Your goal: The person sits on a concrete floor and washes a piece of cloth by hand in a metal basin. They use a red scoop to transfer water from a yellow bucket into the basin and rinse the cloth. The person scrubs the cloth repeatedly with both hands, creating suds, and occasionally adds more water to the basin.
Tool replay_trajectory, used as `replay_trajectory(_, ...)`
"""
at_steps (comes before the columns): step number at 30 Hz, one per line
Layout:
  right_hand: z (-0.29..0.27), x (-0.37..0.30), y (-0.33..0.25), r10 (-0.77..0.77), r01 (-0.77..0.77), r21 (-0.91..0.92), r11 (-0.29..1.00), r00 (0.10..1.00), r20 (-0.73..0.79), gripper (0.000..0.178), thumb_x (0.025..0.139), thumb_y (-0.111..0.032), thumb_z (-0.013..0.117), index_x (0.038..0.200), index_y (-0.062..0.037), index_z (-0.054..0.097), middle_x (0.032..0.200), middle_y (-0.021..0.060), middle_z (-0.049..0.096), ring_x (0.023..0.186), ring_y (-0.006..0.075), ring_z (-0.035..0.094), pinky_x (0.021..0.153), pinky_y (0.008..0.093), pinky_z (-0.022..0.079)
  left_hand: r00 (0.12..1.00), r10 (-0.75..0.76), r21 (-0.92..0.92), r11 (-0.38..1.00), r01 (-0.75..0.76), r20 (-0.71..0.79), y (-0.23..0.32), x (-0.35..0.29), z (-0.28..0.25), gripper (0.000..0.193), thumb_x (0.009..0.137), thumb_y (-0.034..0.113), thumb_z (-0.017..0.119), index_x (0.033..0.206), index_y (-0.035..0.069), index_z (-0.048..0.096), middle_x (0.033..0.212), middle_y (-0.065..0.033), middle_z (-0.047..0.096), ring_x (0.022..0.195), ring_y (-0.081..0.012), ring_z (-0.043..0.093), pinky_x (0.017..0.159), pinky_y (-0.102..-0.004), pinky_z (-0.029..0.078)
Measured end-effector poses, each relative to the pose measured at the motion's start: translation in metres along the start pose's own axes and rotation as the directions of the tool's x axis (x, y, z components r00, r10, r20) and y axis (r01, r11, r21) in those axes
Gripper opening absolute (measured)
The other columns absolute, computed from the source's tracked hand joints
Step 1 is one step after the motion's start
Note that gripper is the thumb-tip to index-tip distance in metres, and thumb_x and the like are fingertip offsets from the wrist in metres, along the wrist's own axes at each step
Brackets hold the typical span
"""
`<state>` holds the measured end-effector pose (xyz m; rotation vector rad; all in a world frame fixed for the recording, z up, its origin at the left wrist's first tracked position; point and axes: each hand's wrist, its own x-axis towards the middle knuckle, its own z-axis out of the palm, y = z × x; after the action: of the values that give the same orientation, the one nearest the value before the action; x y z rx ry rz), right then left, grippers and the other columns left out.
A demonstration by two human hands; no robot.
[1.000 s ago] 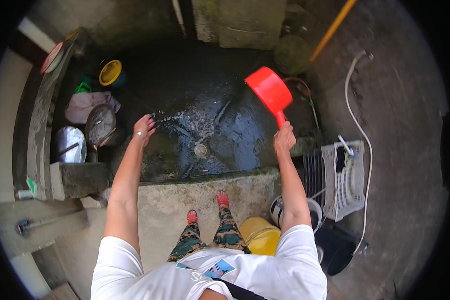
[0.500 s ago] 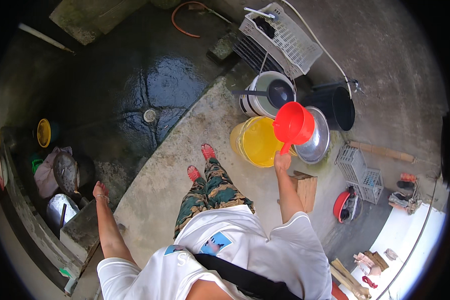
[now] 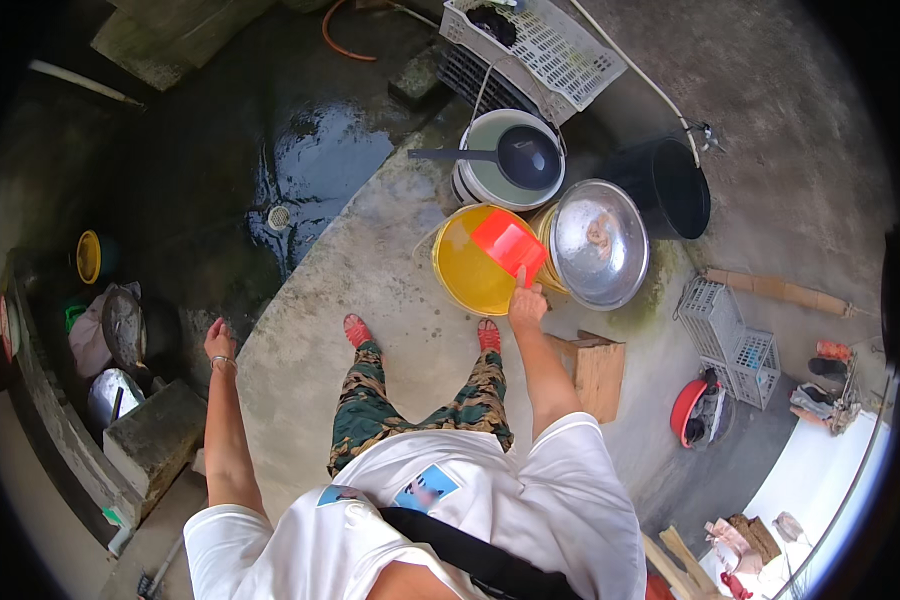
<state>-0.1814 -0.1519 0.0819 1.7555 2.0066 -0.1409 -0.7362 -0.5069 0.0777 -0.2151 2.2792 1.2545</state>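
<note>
A red plastic water dipper (image 3: 507, 243) is tilted over the mouth of a yellow bucket (image 3: 452, 262). Its handle is gripped in my right hand (image 3: 527, 304), which is closed around it. Whether the dipper touches the bucket's rim, I cannot tell. Beside it, a round silver metal lid (image 3: 610, 245) covers another yellow container. Behind the yellow bucket, a white bucket (image 3: 475, 185) has a dark long-handled ladle (image 3: 526, 160) resting across its top. My left hand (image 3: 220, 342) hangs at my left side with fingers loosely apart, holding nothing, nearest a concrete block (image 3: 155, 440).
A black bucket (image 3: 667, 190) and a grey plastic crate (image 3: 570, 60) stand by the wall. To my right are a wooden stool (image 3: 598, 375), grey baskets (image 3: 715, 320) and a red basin (image 3: 686, 410). A ledge edge drops to wet floor with a drain (image 3: 279, 218).
My right hand has brought the dipper left and tipped it over the yellow bucket, away from the metal lid. My feet are now wider apart, and the view has shifted.
</note>
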Motion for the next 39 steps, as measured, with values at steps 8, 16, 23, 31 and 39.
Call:
replay_trajectory(8,0.040,0.062,-0.001,-0.202,0.247,-0.235,0.940,0.959,0.200,0.058,0.084,-0.018,0.044,0.137,-0.0227,0.021,0.093,0.0215,0.048,0.066,0.0329,0.055,0.032,0.0426,0.041,0.998,-0.062,0.062,0.996,0.063,-0.018,-0.071,-0.198,0.084,0.024,0.084,0.012,0.054,0.107,0.011,0.058,0.096,0.0024,0.057,0.080,-0.0075,0.052,0.064,-0.0237,0.044)
replay_trajectory(16,0.132,0.113,-0.011,-0.357,0.353,0.087,0.931,0.841,0.407,0.055,0.081,-0.019,0.050,0.133,-0.0181,0.032,0.106,0.0154,0.058,0.089,0.0251,0.060,0.056,0.0378,0.051,0.967,-0.247,-0.056,0.966,0.251,0.069,-0.146,-0.312,0.164,0.026,0.085,0.011,0.052,0.111,0.008,0.055,0.102,-0.0026,0.057,0.092,-0.0145,0.055,0.077,-0.0323,0.047)
replay_trajectory(23,0.109,0.140,-0.012,-0.277,-0.051,0.454,0.890,0.729,0.626,0.045,0.075,-0.018,0.059,0.119,-0.0102,0.048,0.108,0.0171,0.057,0.101,0.0283,0.055,0.084,0.0377,0.044,0.940,-0.311,-0.249,0.908,0.338,0.142,-0.157,-0.336,0.221,0.028,0.087,0.010,0.049,0.114,0.004,0.050,0.104,-0.0074,0.057,0.093,-0.0162,0.056,0.078,-0.0311,0.049)
replay_trajectory(31,0.191,0.173,-0.004,-0.505,0.490,0.164,0.856,0.724,0.471,0.047,0.078,-0.020,0.054,0.123,-0.0098,0.044,0.104,0.0145,0.059,0.097,0.0301,0.056,0.079,0.0398,0.045,0.953,-0.297,-0.418,0.859,0.294,0.059,-0.170,-0.351,0.280,0.028,0.088,0.011,0.047,0.114,0.001,0.049,0.102,-0.0091,0.057,0.091,-0.0165,0.057,0.078,-0.0303,0.050)
replay_trajectory(39,0.272,0.204,0.008,-0.672,0.691,-0.179,0.700,0.723,0.160,0.051,0.085,-0.020,0.041,0.132,-0.0059,0.028,0.105,0.0160,0.056,0.086,0.0333,0.057,0.074,0.0409,0.046,0.957,-0.290,-0.445,0.858,0.255,-0.010,-0.177,-0.400,0.344,0.027,0.089,0.011,0.047,0.113,0.000,0.049,0.100,-0.0106,0.058,0.090,-0.0173,0.058,0.078,-0.0304,0.050)
